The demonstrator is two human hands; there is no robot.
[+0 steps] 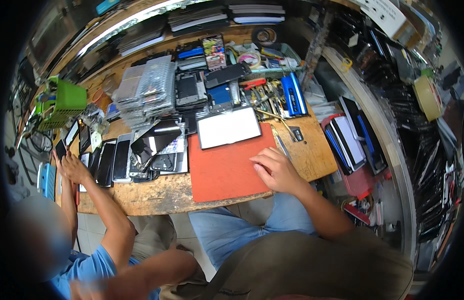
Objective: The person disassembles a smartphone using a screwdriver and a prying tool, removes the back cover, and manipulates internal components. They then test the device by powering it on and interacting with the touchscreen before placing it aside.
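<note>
My right hand (276, 170) rests on the right part of a red-orange mat (227, 175), fingers loosely bent and a little apart, with nothing in them. Just beyond it, on the mat's far edge, lies a bright white rectangular panel (229, 129) with a dark border. Thin metal tweezers (281, 145) lie along the mat's right side, close to my fingertips. At the bottom left my left forearm reaches sideways, away from the bench. My left hand (89, 289) is smeared at the lower edge, near a co-worker's blue sleeve, and its fingers cannot be made out.
A co-worker's hands (72, 165) hold a dark phone (61, 149) at the bench's left end. Phone screens (106, 162) and bubble-wrapped stacks (149, 87) crowd the left. A blue cylindrical tool (294, 95) and small hand tools stand back right. Shelves of dark packets (417, 165) line the right.
</note>
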